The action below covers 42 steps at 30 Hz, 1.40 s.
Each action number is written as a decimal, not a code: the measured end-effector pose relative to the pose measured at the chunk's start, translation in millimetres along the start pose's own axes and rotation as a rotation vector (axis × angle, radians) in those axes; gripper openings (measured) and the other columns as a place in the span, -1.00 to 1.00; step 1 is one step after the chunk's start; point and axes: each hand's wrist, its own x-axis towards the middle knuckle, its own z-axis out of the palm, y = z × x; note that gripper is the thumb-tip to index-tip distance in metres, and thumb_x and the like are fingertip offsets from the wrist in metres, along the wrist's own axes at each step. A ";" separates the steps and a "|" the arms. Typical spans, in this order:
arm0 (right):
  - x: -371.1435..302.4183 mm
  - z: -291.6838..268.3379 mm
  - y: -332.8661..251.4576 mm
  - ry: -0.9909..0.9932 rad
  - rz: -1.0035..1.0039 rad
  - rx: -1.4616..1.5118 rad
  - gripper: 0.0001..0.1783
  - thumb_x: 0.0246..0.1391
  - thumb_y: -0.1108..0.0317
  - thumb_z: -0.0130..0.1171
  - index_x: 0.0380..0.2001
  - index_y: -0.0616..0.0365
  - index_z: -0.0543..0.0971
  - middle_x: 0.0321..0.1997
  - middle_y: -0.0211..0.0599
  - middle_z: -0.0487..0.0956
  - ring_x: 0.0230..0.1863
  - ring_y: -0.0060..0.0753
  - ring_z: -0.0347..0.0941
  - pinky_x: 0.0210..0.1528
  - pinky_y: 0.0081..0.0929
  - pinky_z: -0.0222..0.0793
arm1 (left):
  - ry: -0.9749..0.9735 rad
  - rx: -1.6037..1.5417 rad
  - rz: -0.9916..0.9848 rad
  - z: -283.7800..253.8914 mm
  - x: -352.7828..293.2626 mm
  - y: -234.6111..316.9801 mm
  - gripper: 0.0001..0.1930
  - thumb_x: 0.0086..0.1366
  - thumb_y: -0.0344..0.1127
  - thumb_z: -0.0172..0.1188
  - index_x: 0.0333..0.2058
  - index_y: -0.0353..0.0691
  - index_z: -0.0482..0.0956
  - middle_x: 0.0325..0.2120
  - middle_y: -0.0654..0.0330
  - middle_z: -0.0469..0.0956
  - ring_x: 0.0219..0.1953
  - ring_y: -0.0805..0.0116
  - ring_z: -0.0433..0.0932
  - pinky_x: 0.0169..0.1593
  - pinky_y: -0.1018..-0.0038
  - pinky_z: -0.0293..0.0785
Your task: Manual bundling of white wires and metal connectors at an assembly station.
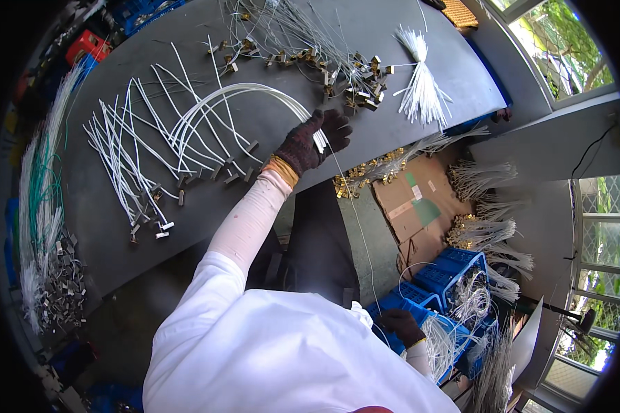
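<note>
My left hand [315, 142], in a dark knitted glove, is closed around a bundle of white cables [244, 88] above the front edge of the grey table [269, 227]. The bundle arcs to the left over the table. One thin white cable [362, 234] runs from beside this hand down to my right hand [402, 326]. That gloved hand is low on the right, over a blue basket [410, 294]. Its fingers look closed at the cable's end, though they are small in view. Left of the bundle lie loose white cables [120, 175] with small metal end pieces [162, 230].
Grey wires with brass-coloured blocks [362, 89] lie at the table's back. A tied white bundle [420, 86] sits at its far right. Coiled white cables [437, 344] fill baskets beside me. Cardboard [420, 196] and more bundles [486, 230] are on the right. Metal pieces [55, 289] are heaped at left.
</note>
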 end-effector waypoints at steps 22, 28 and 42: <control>98.8 118.4 -289.3 -0.146 -0.863 0.053 -0.78 0.23 0.34 0.12 -0.11 0.20 0.54 -0.21 -0.40 0.49 -0.29 -0.65 0.44 -0.39 -0.68 0.35 | -0.245 1.246 0.322 57.6 -137.3 1.2 -0.59 0.29 -0.44 0.11 0.13 -0.24 0.46 0.10 0.08 0.49 0.14 0.20 0.49 0.16 0.35 0.45; 69.2 154.7 -349.1 -0.082 -1.109 -0.088 -0.78 0.24 0.29 0.11 -0.15 0.19 0.54 -0.23 -0.46 0.52 -0.31 -0.60 0.45 -0.39 -0.64 0.34 | 0.000 1.122 0.383 31.3 -152.0 -7.8 -0.68 0.39 -0.41 0.04 0.09 -0.32 0.47 0.04 0.04 0.52 0.02 0.23 0.54 0.07 0.38 0.50; 95.1 202.9 -391.1 -0.725 -0.939 -0.173 -0.50 0.21 0.22 0.17 0.14 0.27 0.46 0.12 -0.19 0.54 0.08 -0.45 0.45 0.06 -0.39 0.40 | -0.059 1.582 0.130 46.3 -224.7 40.9 -0.74 0.40 -0.25 0.01 -0.02 -0.18 0.53 -0.28 0.19 0.60 -0.21 0.48 0.59 -0.09 0.52 0.48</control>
